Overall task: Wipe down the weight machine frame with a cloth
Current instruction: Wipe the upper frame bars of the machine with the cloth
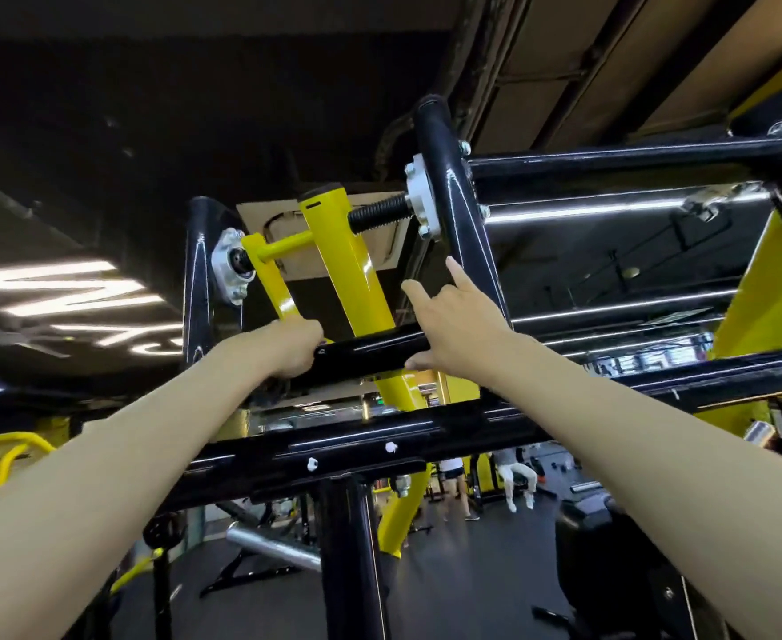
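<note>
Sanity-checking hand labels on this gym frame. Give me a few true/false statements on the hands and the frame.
1. The left hand and the right hand both reach up to the short glossy black crossbar. True.
2. The left hand is curled at the crossbar's left end. True.
3. The right hand is a closed fist. False: two of its fingers stick straight up.
4. The slanted metal lever arm behind the crossbar is red. False: it is yellow.
5. A white cloth hangs over the crossbar. False: no white cloth shows there.
</note>
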A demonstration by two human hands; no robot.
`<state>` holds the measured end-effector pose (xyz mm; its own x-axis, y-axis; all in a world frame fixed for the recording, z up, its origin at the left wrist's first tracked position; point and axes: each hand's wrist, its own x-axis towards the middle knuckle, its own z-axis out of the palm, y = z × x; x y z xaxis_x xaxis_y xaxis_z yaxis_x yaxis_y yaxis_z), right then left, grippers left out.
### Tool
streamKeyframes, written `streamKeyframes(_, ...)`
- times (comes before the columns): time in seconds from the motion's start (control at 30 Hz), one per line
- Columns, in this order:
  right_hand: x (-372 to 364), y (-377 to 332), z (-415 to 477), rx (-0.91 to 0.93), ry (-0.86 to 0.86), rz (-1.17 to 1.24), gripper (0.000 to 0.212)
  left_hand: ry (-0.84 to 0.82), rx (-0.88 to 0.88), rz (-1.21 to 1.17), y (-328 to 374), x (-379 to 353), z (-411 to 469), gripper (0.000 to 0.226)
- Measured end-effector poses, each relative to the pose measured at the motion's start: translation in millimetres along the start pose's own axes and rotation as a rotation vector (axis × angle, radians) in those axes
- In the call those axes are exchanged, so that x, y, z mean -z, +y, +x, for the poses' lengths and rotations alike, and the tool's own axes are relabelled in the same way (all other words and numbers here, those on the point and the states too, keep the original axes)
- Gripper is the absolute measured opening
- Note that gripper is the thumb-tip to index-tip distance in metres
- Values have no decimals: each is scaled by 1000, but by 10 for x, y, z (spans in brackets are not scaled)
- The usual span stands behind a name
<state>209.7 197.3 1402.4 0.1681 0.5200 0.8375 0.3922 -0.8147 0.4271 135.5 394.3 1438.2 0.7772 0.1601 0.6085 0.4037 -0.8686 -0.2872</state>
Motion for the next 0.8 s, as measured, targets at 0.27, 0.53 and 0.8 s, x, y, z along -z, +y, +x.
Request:
streamKeyframes(0.27,209,-378,247,-132,-270,-121,76,57,-269,-140,-320,-109,-64,63)
streamKeyframes(0.53,194,-851,535,-400,-342,231,52,155,-441,-356,-421,-177,100,64)
streamKeyframes(0.8,127,-917,600,-489,-316,164,62,142,-806,-393,-1229,-519,143,69)
